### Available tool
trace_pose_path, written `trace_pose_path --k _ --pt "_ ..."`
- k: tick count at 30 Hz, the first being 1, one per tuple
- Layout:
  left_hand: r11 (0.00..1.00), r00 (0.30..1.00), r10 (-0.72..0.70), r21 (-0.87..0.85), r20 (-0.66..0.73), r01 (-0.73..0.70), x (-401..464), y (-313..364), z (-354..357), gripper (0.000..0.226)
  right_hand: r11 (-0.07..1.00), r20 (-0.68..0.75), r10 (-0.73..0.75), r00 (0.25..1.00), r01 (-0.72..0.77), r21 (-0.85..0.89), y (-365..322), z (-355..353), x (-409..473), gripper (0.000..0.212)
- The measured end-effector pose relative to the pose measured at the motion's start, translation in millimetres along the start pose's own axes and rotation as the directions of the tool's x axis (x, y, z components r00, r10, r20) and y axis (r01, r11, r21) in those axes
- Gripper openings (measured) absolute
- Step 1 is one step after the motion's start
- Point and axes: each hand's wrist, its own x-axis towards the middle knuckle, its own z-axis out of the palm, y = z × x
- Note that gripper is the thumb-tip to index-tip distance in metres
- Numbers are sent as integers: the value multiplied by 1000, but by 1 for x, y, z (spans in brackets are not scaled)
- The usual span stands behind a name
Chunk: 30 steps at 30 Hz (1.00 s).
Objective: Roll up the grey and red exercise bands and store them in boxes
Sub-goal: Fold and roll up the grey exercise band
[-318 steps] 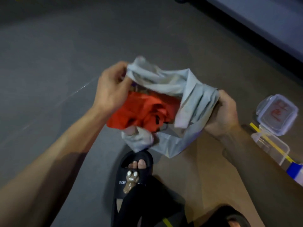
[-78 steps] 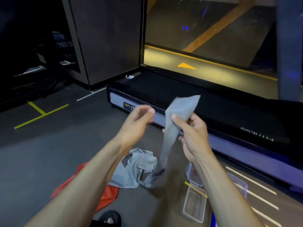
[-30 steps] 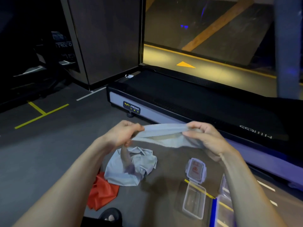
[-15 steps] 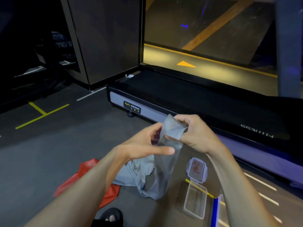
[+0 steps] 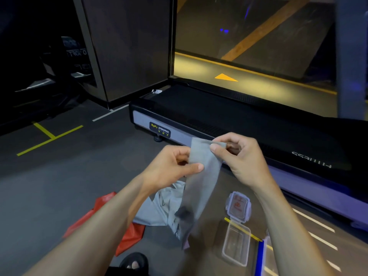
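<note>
— While the grey band is held up in front of the body, how is it gripped?

— Its upper end is pinched by both hands. The top right corner is nipped between thumb and forefinger of the right hand, and the left edge just below is clamped by the thumb and curled fingers of the left hand. Neither hand is released or clenched on nothing.

— And the rest of the strip?

— It is left hanging down between the forearms, and its lower part is blurred. Crumpled grey material is seen on the floor beneath it; whether that is the same band cannot be told.

— Where is the red band found?

— It is spread on the floor, partly hidden under the left forearm and just beside the grey heap.

— Are the boxes seen?

— A clear box is set open on the floor to the right, with a lid lying just beyond it. A treadmill is seen behind, and a sandalled foot at the bottom edge.
</note>
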Motion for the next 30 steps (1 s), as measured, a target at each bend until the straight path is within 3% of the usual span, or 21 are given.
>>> trace_pose_path --k 3,7,12,30 --pt "1000 999 28 -13 -35 -28 0 5 2 14 1000 2 -12 1000 12 8 -2 1 -1 8" --pt "997 992 70 -36 -107 -74 -1 11 2 35 999 3 -19 1000 19 27 -4 1 -2 9" --pt "997 986 75 -18 -150 -78 -2 18 2 21 997 20 -15 1000 13 77 -5 2 -2 8" --pt "998 982 70 19 -173 -68 -5 24 2 20 991 16 -38 999 35 129 -3 0 -1 6"
